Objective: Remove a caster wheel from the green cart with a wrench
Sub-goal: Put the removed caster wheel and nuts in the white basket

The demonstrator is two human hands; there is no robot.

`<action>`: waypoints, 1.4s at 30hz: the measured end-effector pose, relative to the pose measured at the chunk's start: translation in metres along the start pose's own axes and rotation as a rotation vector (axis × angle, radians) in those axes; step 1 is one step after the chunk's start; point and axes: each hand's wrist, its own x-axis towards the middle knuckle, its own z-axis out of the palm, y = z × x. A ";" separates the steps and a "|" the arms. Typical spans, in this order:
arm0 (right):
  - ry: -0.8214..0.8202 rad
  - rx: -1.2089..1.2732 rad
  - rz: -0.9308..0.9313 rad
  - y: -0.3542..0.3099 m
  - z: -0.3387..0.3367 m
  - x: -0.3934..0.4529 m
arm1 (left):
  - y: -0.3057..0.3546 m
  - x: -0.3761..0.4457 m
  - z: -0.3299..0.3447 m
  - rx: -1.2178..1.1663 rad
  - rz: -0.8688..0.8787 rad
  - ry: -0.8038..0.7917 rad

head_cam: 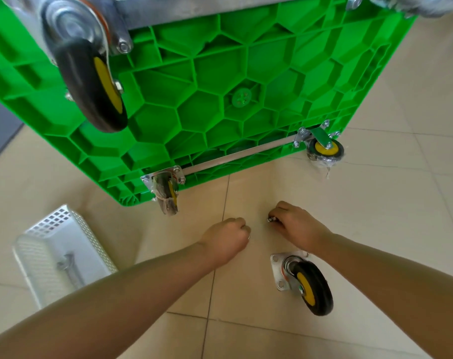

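The green cart (220, 81) stands tipped up, its ribbed underside facing me. Casters sit on it at the top left (90, 81), bottom left (167, 193) and bottom right (323, 149). A loose caster wheel (305, 281), black with a yellow hub and a metal plate, lies on the floor by my right forearm. My right hand (295, 224) pinches a small bolt with a nut (271, 218) just above the floor. My left hand (228, 239) is curled beside it, and something small and metallic shows at its fingertips. A wrench (68, 268) lies in the white basket.
A white perforated basket (62, 237) sits on the beige tiled floor at the lower left. A dark mat (0, 125) lies at the left edge. A metal bar (235, 155) runs between the two lower casters.
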 end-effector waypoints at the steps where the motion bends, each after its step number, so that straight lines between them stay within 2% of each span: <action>1: 0.026 0.016 -0.022 -0.008 -0.003 0.005 | -0.005 -0.007 -0.008 0.010 -0.025 0.010; 5: 0.133 0.088 -0.112 -0.056 -0.014 0.031 | -0.037 -0.049 -0.035 -0.019 -0.100 0.068; 9: 0.208 0.149 -0.236 -0.140 -0.011 0.058 | -0.081 -0.124 -0.056 -0.042 -0.166 0.246; 11: 0.233 0.191 -0.285 -0.186 -0.004 0.066 | -0.106 -0.168 -0.063 -0.129 -0.286 0.228; 15: 0.257 0.243 -0.294 -0.244 0.017 0.070 | -0.147 -0.246 -0.061 -0.208 -0.448 0.294; 18: 0.217 0.281 -0.267 -0.268 0.040 0.065 | -0.161 -0.284 -0.054 -0.254 -0.482 0.325; 22: 0.180 0.343 -0.302 -0.304 0.058 0.070 | -0.169 -0.302 -0.039 -0.250 -0.570 0.177; 27: 0.026 0.273 -0.501 -0.328 0.064 0.087 | -0.175 -0.294 -0.036 -0.242 -0.515 -0.055; 29: -0.079 0.142 -0.603 -0.333 0.070 0.094 | -0.177 -0.291 -0.033 -0.243 -0.488 -0.146; 31: -0.123 -0.117 -0.713 -0.339 0.074 0.098 | -0.181 -0.289 -0.031 -0.240 -0.454 -0.218; 33: -0.160 -0.312 -0.778 -0.347 0.074 0.104 | -0.188 -0.288 -0.029 -0.289 -0.448 -0.227; 38: -0.273 -0.514 -0.832 -0.367 0.079 0.110 | -0.189 -0.277 -0.023 -0.393 -0.469 -0.283; 42: -0.254 -0.707 -0.886 -0.371 0.085 0.109 | -0.185 -0.266 -0.016 -0.366 -0.461 -0.370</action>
